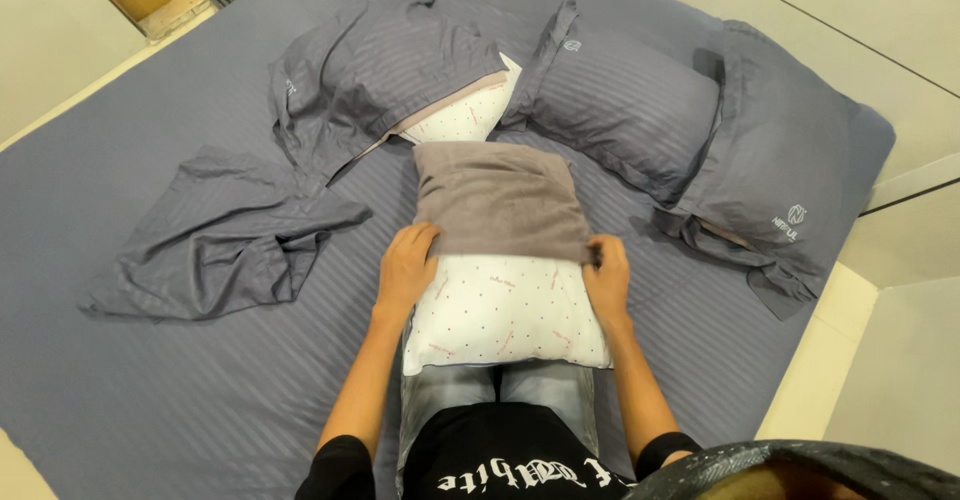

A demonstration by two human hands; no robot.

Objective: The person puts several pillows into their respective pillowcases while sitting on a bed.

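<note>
Hands at pillowcase edge: left hand (pixel 405 265) and right hand (pixel 607 275), fingers curled gripping the grey pillowcase (pixel 500 200), half-covering the white dotted pillow (pixel 500 310) on the bed (pixel 150 380).

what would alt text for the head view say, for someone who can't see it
Seen from above, a person's left hand and right hand grip the open edge of a grey-brown pillowcase half covering a white dotted pillow on a bed with a grey striped sheet. Two cased grey pillows, a half-cased one and a loose grey pillowcase lie around.
</note>
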